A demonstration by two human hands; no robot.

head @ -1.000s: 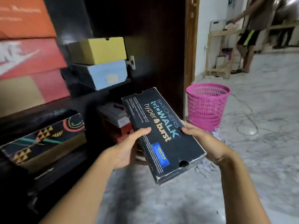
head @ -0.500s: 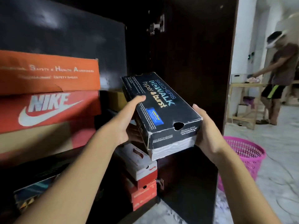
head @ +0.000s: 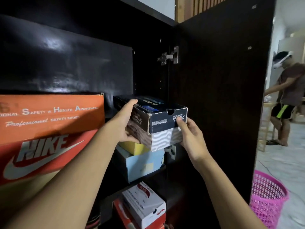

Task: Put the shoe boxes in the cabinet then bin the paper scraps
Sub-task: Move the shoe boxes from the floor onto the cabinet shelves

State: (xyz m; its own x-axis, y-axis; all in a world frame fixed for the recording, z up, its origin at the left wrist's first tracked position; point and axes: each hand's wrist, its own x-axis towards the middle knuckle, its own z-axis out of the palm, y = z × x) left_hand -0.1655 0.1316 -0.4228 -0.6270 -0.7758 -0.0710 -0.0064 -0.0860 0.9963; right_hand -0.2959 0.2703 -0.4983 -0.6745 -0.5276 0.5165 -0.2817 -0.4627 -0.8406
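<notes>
**Black shoe box (head: pixel 165 116) raised and moved deeper into cabinet (head: pixel 74 63)**

Since half a second ago the black shoe box has risen and gone further in. It is now level and directly above a yellow box (head: pixel 132 147), which sits on a blue box (head: pixel 143 164). Contact with the yellow box cannot be confirmed. Left hand (head: pixel 125 123) grips the box's left side, thumb on the lid. Right hand (head: pixel 189 138) grips the near right corner, thumb on the end panel. Pink basket (head: pixel 267 199) stands on the floor beyond the open door (head: pixel 214 96).

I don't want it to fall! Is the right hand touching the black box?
Touching. The head view shows the right hand at the near right corner of the black box, its thumb pressed on the box's front end.
</notes>
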